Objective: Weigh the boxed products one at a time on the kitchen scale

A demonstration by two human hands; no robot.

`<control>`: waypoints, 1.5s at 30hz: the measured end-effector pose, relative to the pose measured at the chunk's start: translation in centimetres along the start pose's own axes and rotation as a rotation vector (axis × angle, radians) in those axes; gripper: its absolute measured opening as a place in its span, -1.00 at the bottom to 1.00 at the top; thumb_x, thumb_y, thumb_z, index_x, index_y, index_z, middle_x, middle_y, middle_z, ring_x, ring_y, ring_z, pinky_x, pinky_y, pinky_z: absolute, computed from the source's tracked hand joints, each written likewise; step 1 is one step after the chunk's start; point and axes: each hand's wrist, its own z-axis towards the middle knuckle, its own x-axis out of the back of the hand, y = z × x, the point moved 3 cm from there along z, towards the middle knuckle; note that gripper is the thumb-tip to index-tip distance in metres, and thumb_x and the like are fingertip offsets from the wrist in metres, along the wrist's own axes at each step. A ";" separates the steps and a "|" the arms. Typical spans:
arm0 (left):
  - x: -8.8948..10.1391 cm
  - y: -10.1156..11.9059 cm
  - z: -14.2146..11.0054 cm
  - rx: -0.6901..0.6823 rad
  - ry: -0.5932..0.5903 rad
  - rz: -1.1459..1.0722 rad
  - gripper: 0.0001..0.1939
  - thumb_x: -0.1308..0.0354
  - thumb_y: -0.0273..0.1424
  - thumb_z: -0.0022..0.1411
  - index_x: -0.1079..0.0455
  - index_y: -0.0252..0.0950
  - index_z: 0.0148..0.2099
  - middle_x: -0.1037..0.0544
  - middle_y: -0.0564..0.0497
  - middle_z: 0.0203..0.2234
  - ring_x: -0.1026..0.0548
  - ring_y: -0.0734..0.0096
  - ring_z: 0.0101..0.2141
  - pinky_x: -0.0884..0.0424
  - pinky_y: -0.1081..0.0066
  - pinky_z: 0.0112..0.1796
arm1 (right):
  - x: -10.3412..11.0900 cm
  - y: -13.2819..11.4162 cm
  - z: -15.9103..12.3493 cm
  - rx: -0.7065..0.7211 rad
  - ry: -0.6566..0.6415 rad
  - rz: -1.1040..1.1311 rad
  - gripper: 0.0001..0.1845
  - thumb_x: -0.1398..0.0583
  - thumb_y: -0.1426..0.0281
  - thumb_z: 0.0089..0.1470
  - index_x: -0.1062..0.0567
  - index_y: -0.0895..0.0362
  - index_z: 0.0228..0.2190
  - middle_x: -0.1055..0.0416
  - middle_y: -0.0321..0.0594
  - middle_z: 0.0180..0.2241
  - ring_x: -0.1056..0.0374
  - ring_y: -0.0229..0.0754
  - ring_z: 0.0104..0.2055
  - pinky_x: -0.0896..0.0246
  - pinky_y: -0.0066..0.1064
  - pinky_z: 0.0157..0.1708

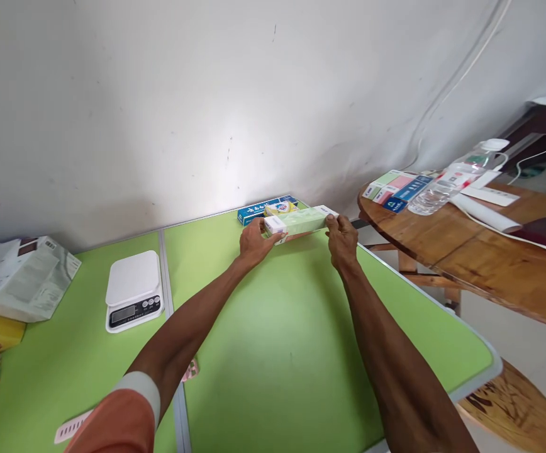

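Both hands hold a long green-and-white carton (pixel 302 222), the size of a toothpaste box, above the far edge of the green table (pixel 273 352). My left hand (pixel 255 242) grips its left end, with the thumb along the near side. At the right end, my right hand (pixel 341 239) pinches the corner between thumb and fingers. Just behind the carton lie a blue toothpaste box (pixel 249 214) and a yellow-and-white packet (pixel 280 207), partly hidden by it.
A white digital kitchen scale (pixel 134 286) stands left of the table seam. Boxes (pixel 41 277) pile up at the far left. Near my left arm lies a pink strap (pixel 72 428). On the wooden table (pixel 443 245) at right are a plastic bottle (pixel 456 179), small cartons (pixel 398 189) and cables.
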 end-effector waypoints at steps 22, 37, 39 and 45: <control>-1.8 -1.7 -1.2 0.097 -0.206 0.079 -0.04 -0.58 -0.30 0.17 -0.29 -0.32 0.52 -0.41 -0.42 0.46 -0.39 -0.25 0.46 -0.33 -0.10 0.46 | -1.5 2.6 0.0 0.014 0.003 -0.297 -0.26 -0.05 -0.27 0.33 -0.52 0.12 0.02 -0.51 0.21 0.13 -0.35 0.30 0.25 -0.17 0.30 0.36; 26.0 -1.1 -24.7 0.126 0.171 -0.039 -0.45 -0.45 -0.12 0.40 -0.50 -0.22 0.30 -0.69 -0.23 0.12 -0.71 0.19 0.00 -0.66 0.22 -0.04 | -18.2 -18.7 -28.9 0.275 -0.873 0.186 -0.57 -0.27 -0.03 0.39 -0.61 0.02 0.03 -0.65 0.01 0.09 -0.62 0.12 0.10 -0.62 0.06 0.05; 31.6 -0.8 -28.0 0.058 0.362 0.127 -0.49 -0.38 -0.13 0.47 -0.49 -0.22 0.32 -0.67 -0.24 0.14 -0.71 0.23 -0.04 -0.65 0.27 -0.11 | -21.4 -21.5 -32.6 0.276 -1.023 0.258 -0.56 -0.30 -0.03 0.37 -0.62 0.02 0.03 -0.65 0.01 0.09 -0.63 0.11 0.02 -0.65 0.04 -0.01; 46.8 -1.6 -37.0 -0.014 1.031 0.634 -0.52 -0.28 -0.08 0.50 -0.46 -0.21 0.30 -0.58 -0.24 0.18 -0.61 0.11 0.10 -0.59 0.16 0.06 | -29.5 -28.5 -43.5 0.279 -1.363 0.421 -0.57 -0.33 0.06 0.31 -0.63 0.04 0.06 -0.60 0.06 0.16 -0.58 0.17 0.13 -0.65 0.06 0.03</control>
